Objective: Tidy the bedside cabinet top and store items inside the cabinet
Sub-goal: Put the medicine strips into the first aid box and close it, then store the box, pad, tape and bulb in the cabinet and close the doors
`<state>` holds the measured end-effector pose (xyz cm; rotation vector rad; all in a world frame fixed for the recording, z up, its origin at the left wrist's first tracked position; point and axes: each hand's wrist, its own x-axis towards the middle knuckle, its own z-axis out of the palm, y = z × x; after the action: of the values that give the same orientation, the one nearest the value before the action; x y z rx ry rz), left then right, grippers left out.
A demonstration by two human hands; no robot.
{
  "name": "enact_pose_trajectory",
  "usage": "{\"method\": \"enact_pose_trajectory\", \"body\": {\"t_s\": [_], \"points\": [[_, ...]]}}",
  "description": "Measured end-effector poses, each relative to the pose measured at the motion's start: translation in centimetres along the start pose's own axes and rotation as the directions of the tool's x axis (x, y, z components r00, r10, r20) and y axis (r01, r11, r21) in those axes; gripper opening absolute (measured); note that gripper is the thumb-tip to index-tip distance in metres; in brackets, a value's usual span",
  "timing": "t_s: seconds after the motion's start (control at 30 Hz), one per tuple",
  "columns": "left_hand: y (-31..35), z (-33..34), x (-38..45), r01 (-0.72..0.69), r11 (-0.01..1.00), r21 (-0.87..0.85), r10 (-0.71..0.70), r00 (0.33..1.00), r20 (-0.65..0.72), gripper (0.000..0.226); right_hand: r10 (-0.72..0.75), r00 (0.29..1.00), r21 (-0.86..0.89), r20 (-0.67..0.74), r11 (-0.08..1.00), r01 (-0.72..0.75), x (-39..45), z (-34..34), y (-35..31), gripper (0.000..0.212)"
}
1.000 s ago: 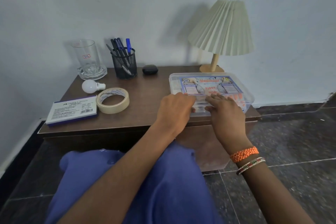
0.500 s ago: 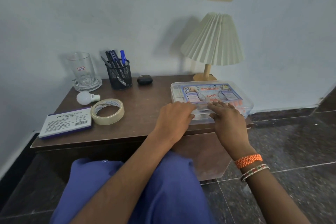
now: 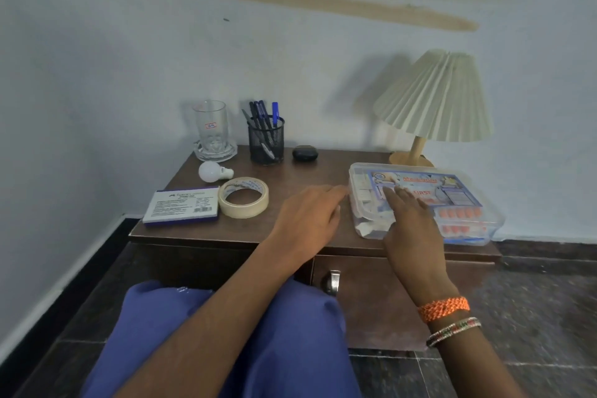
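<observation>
A dark brown wooden bedside cabinet (image 3: 290,229) stands against the pale wall, a metal handle (image 3: 333,281) on its front. Everything else sits on its top. At the back right corner is a table lamp with a cream pleated shade and a wooden stem (image 3: 434,100). In front of the lamp, at the right front of the top, lies a clear plastic first-aid box with a blue printed label (image 3: 465,203). The person's right hand (image 3: 412,223) lies flat on the box's lid, fingers straight and slightly spread, pressing down rather than gripping. The left hand (image 3: 307,220) hovers or rests just left of the box, fingers loosely bent and close together, the tips near the box's left wall; whether they touch it I cannot tell. Towards the left front of the top lies a white and purple flat packet (image 3: 181,205), and just beside it a roll of beige masking tape (image 3: 243,197). Along the back stand a clear glass mug on a glass coaster (image 3: 211,129), a black mesh pen holder with blue and black pens (image 3: 266,139) and a small black oval case (image 3: 305,152). A white light bulb (image 3: 213,171) lies in front of the mug.
</observation>
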<state>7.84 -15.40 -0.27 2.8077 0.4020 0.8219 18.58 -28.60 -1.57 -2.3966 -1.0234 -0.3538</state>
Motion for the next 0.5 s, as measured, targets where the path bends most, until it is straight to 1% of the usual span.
{"method": "enact_pose_trajectory", "body": {"t_s": [0.1,0.17,0.27,0.33,0.37,0.43,0.5], "points": [[-0.7,-0.3,-0.8,0.027,1.0,-0.016,-0.027,1.0,0.011,0.032,-0.089,0.993,0.044,-0.075,0.995,0.093,0.0,0.7,-1.5,0.065],[-1.1,-0.5,-1.4,0.046,0.999,-0.006,-0.046,0.998,0.035,0.033,-0.138,0.981,0.108,-0.133,0.982,0.153,-0.3,1.2,-2.4,0.064],[-1.7,-1.1,-2.6,0.055,0.998,0.006,-0.055,0.993,0.103,0.036,-0.226,0.947,0.227,-0.229,0.933,0.278,-1.8,1.7,-3.5,0.052],[-1.8,-1.4,-3.9,0.045,0.999,0.009,-0.046,0.987,0.152,0.036,-0.243,0.928,0.237,-0.284,0.919,0.314,-3.3,2.5,-3.2,0.043],[-1.7,-1.5,-4.7,0.033,0.999,0.018,-0.036,0.979,0.198,0.035,-0.225,0.928,0.245,-0.296,0.921,0.301,-4.3,3.2,-2.6,0.041],[-1.3,-1.5,-6.2,0.006,0.999,0.037,-0.018,0.937,0.348,0.035,-0.129,0.951,0.307,-0.281,0.927,0.216,-6.2,5.0,-1.4,0.037],[-0.9,-1.4,-7.1,0.01,0.999,0.048,-0.031,0.879,0.475,0.035,0.001,0.979,0.417,-0.202,0.905,0.086,-7.6,7.0,-0.6,0.031]]}}
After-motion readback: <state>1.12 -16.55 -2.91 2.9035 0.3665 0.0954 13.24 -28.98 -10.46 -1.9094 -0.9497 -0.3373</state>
